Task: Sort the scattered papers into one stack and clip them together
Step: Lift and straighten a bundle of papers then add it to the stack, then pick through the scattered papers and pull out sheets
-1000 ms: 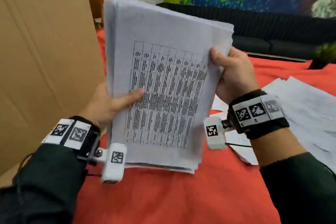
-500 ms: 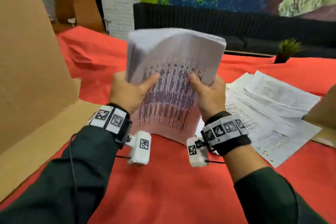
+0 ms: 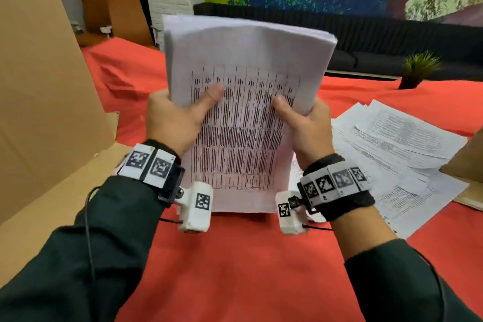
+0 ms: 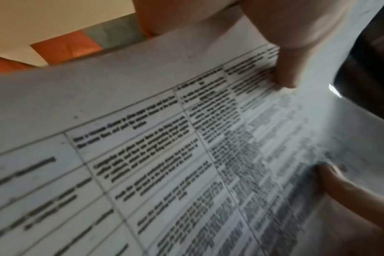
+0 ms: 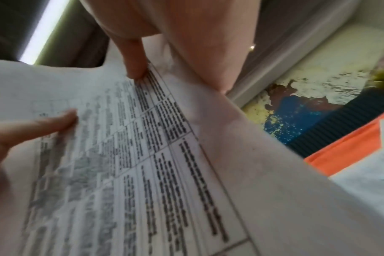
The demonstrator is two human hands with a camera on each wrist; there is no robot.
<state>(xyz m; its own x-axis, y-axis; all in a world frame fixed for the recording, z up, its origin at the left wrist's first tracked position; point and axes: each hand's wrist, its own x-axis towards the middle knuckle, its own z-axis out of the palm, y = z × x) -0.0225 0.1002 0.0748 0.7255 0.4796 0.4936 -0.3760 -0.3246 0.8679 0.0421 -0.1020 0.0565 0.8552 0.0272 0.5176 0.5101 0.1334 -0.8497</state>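
Note:
A thick stack of white printed papers (image 3: 243, 123) stands upright on its bottom edge on the red tablecloth (image 3: 235, 264), its top sheet showing a table of text. My left hand (image 3: 177, 117) grips its left edge, thumb on the front. My right hand (image 3: 303, 123) grips the right edge the same way. The top of the stack curls back. In the left wrist view the papers (image 4: 164, 155) fill the frame under my left thumb (image 4: 283, 69). The right wrist view shows the papers (image 5: 143, 164) under my right thumb (image 5: 134, 58). No clip is visible.
More loose printed sheets (image 3: 397, 154) lie spread on the cloth at the right. A large cardboard sheet (image 3: 44, 81) stands at the left, and another cardboard piece (image 3: 467, 165) pokes in at the right edge. A small potted plant (image 3: 418, 68) sits far right; a dark sofa lies behind.
The stack has come down and stands more upright on the cloth. My right hand slid from the upper right edge down to mid-height, level with the left.

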